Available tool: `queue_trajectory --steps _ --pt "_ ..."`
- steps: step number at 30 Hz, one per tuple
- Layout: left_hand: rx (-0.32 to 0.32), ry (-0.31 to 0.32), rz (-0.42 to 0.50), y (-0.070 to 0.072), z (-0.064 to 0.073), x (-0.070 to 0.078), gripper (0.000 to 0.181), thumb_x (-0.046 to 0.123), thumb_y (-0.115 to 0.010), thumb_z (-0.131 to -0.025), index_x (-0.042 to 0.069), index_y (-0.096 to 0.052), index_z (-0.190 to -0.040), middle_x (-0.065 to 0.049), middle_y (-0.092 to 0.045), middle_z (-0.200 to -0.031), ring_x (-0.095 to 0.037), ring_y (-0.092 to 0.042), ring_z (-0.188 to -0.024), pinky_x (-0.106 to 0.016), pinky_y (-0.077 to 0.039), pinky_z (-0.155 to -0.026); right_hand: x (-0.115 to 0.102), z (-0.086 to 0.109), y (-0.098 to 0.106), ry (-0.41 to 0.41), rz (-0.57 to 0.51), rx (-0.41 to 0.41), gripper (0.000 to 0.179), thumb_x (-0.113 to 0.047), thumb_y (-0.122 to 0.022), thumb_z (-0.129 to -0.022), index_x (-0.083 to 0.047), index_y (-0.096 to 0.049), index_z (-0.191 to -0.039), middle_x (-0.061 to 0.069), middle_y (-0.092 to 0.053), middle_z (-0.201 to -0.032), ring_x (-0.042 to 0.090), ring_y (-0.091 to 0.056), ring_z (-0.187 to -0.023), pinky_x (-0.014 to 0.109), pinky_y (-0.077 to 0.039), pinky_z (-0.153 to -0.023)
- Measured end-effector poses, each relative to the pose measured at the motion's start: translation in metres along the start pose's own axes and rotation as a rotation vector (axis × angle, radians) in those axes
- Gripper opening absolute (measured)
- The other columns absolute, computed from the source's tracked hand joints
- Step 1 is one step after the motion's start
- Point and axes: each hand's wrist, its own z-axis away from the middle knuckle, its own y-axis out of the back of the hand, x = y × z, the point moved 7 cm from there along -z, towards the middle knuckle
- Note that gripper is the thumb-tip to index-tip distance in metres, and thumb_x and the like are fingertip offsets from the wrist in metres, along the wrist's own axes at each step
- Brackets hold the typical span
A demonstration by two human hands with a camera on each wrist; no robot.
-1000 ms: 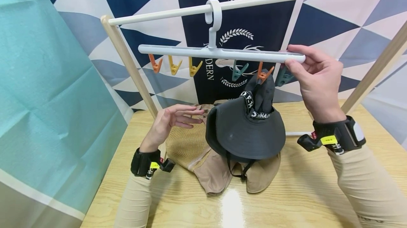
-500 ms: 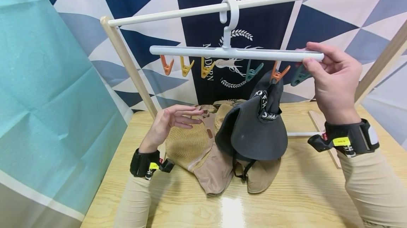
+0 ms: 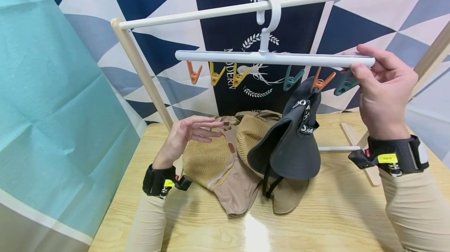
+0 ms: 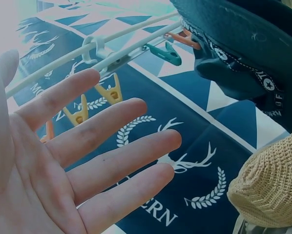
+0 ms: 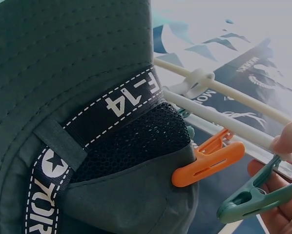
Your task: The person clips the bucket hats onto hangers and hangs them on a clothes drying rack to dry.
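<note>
White hanger (image 3: 274, 59) extends left from the right hand (image 3: 386, 90) pinching its end.

Clock face over head view.
Passage, 11 o'clock: between left hand (image 3: 191, 133) and left yellow clothespin (image 3: 215, 80).
Passage, 6 o'clock: near tabletop (image 3: 200, 234).
Obstacle, 12 o'clock: clip hanger (image 3: 218, 56), below rod (image 3: 197, 16).
Obstacle, 3 o'clock: right hand (image 3: 388, 92), pinching hanger's end.
Obstacle, 4 o'clock: grey bucket hat (image 3: 297, 154); room behind, hard to judge.
Obstacle, 7 o'clock: woven-crown sun hat (image 3: 207, 156).
</note>
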Motion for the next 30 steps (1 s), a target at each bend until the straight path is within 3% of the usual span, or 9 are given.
queue_trajectory --steps 10,18,30 --pt "0.004 -0.020 -0.001 0.002 0.000 0.001 0.068 0.080 -0.035 -0.112 0.035 -0.072 -0.146 0.015 -0.079 -0.142 -0.013 -0.084 -0.117 -0.038 -0.072 -0.089 -0.005 -0.005 0.007 0.014 -0.036 0.044 0.034 0.025 -0.074 -0.091 0.030 -0.067 -0.124 0.030 -0.083 -0.105 0.028 -0.081 -0.080 0.025 -0.065 -0.071" --pt "0.003 -0.018 -0.004 0.003 0.000 0.001 0.065 0.081 -0.035 -0.111 0.039 -0.072 -0.145 0.016 -0.079 -0.141 -0.012 -0.084 -0.117 -0.037 -0.072 -0.089 -0.010 -0.007 0.017 0.034 -0.027 0.105 0.036 0.024 -0.077 -0.089 0.031 -0.067 -0.123 0.030 -0.084 -0.101 0.027 -0.078 -0.073 0.025 -0.063 -0.066" --pt "0.000 0.004 0.000 0.002 0.000 -0.002 0.066 0.082 -0.035 -0.111 0.040 -0.071 -0.145 0.016 -0.079 -0.142 -0.012 -0.083 -0.118 -0.037 -0.071 -0.091 -0.004 -0.007 0.025 -0.010 -0.018 0.109 0.032 0.025 -0.074 -0.093 0.030 -0.068 -0.124 0.031 -0.084 -0.104 0.030 -0.080 -0.080 0.026 -0.062 -0.066"
